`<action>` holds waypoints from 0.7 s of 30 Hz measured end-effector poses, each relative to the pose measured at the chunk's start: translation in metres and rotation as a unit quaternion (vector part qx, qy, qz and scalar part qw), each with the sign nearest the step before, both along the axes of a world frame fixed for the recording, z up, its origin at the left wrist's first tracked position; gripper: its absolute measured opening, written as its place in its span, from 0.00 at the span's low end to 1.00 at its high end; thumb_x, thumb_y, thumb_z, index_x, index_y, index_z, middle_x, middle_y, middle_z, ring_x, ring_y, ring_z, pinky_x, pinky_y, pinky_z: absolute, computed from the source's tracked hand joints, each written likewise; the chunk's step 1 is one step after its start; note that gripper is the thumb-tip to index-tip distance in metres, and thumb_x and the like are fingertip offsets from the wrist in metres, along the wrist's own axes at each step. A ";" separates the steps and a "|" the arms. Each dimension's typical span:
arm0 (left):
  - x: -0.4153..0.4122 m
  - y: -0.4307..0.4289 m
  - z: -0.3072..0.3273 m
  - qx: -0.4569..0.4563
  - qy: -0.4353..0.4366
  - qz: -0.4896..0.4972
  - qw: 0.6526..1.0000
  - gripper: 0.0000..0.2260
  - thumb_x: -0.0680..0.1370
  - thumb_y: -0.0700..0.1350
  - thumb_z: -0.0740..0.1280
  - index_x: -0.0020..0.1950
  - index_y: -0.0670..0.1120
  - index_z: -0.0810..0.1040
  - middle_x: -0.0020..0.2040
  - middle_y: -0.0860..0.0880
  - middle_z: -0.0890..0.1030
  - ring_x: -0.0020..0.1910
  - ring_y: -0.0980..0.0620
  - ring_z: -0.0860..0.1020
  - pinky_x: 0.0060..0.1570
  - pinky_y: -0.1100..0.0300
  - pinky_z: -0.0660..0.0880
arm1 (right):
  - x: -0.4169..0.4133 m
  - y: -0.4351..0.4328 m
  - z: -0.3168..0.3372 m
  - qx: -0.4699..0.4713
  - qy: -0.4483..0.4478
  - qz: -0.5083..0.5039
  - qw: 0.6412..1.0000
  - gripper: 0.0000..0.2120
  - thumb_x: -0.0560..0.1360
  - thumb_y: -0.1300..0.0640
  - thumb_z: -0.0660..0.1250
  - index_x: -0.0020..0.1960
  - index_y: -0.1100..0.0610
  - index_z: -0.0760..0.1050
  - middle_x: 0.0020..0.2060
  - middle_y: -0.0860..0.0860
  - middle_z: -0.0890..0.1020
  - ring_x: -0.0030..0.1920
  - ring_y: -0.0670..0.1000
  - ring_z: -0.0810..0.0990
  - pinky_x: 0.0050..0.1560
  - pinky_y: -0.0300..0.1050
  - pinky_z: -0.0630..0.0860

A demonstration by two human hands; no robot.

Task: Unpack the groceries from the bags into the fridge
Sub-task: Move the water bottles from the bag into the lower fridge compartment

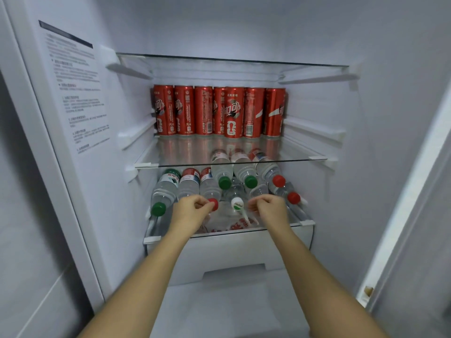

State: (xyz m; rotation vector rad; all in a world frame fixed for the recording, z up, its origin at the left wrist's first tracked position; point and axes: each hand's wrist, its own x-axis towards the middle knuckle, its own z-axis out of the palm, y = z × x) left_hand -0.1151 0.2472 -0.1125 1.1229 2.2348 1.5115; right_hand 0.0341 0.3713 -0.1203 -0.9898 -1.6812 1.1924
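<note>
Red cap [214,204] right at my left fingertips! My left hand [192,212] is curled in tight, thumb and forefinger pinching that cap on a water bottle [210,185] that lies on its side, its body pointing away from my fingers toward the back of the fridge [390,118].

My right hand [271,208] is curled up just the same, knuckles up. A clear bottle neck [258,191] runs down behind the fingers, but I cannot tell whether they have hold of anything.

Between my two hands a white-capped bottle [237,203] points at me. Left of my left fingers lies a green-capped bottle [163,193], and right of my right fingers a red-capped one [285,191]. More bottles are stacked on top, just beyond my fingertips.

Under my hands, white plastic with red print [234,224] shows beneath the bottles, and the drawer front [227,254] sits below my wrists.

Above my fingers is a glass shelf [195,152], and at its back a row of red cans [219,111] stands upright, side by side.
</note>
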 end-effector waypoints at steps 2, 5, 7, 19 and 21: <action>-0.011 -0.009 -0.005 0.038 -0.025 0.061 0.997 0.10 0.77 0.44 0.68 0.36 0.47 0.80 0.35 0.50 0.83 0.36 0.51 0.82 0.46 0.51 0.81 | 0.011 0.011 -0.003 -0.015 0.008 -0.047 0.999 0.18 0.77 0.68 0.59 0.35 0.55 0.80 0.37 0.52 0.84 0.40 0.49 0.82 0.49 0.44 0.79; -0.022 -0.016 -0.009 0.057 -0.030 0.123 0.990 0.12 0.78 0.44 0.67 0.34 0.49 0.79 0.34 0.51 0.83 0.38 0.49 0.82 0.48 0.49 0.80 | 0.011 0.022 -0.003 -0.056 0.002 -0.054 0.997 0.17 0.77 0.69 0.59 0.35 0.56 0.79 0.37 0.52 0.84 0.42 0.50 0.82 0.52 0.47 0.79; -0.020 -0.015 -0.008 0.052 -0.024 0.124 0.991 0.13 0.78 0.44 0.66 0.34 0.49 0.78 0.34 0.51 0.82 0.39 0.49 0.81 0.49 0.51 0.79 | 0.007 0.025 -0.002 -0.054 0.000 -0.052 0.997 0.18 0.76 0.70 0.58 0.35 0.57 0.79 0.36 0.53 0.83 0.42 0.52 0.82 0.53 0.49 0.79; -0.018 -0.030 -0.013 0.067 0.020 0.264 0.962 0.09 0.80 0.38 0.59 0.47 0.36 0.77 0.48 0.36 0.80 0.41 0.43 0.72 0.41 0.57 0.63 | 0.024 0.059 -0.001 -0.023 -0.031 -0.256 0.966 0.11 0.75 0.65 0.61 0.46 0.69 0.80 0.40 0.65 0.80 0.40 0.60 0.77 0.39 0.48 0.70; -0.016 -0.028 -0.012 0.069 0.017 0.265 0.962 0.07 0.80 0.37 0.59 0.46 0.38 0.75 0.47 0.36 0.80 0.41 0.44 0.71 0.41 0.57 0.64 | 0.024 0.060 0.000 -0.019 -0.044 -0.259 0.965 0.12 0.75 0.65 0.60 0.48 0.70 0.80 0.44 0.66 0.81 0.44 0.64 0.79 0.42 0.50 0.72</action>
